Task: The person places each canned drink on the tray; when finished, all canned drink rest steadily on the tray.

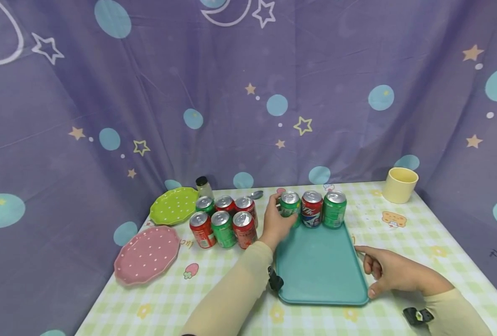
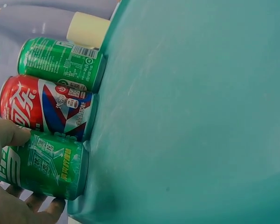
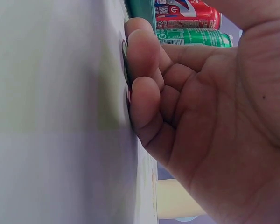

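- At the far end of the flat teal plastic tray [image 1: 320, 266], three upright drink cans stand in a row, touching: a green aluminium can on the left [image 1: 290, 206], a red-and-blue aluminium can [image 1: 311, 208] in the middle, and a second green can [image 1: 334, 209] on the right.
- Only the head view shows the whole layout; the left wrist view instead shows the can labels close up, with the thumb on the left green can [image 2: 42, 170] and the fingers curled under it, the red-and-blue can [image 2: 49, 109] pressed against its side.
- From the right wrist view, curled fingers [image 3: 144, 100] rest against the tabletop, a detail that the head view does not make clear.
- Left hand [image 1: 278, 220]: wrapped round the left green can, which stands on the tray's far left corner.
- Right hand [image 1: 393, 273]: loosely curled, holding nothing, resting on the table at the tray's right edge; whether it touches the rim I cannot tell.
- Left of the tray, six more red and green cans [image 1: 225, 224] stand in a cluster, with a lime dotted plate [image 1: 173, 205], a pink dotted plate [image 1: 146, 255], a small dark-capped bottle [image 1: 204, 187] and a metal spoon [image 1: 255, 194] near them.
- A pale yellow cup [image 1: 400, 185] stands at the far right corner of the green-checked tablecloth [image 1: 168, 303].
- Purple star-and-dot curtains [image 1: 248, 93] hang behind and beside the table.
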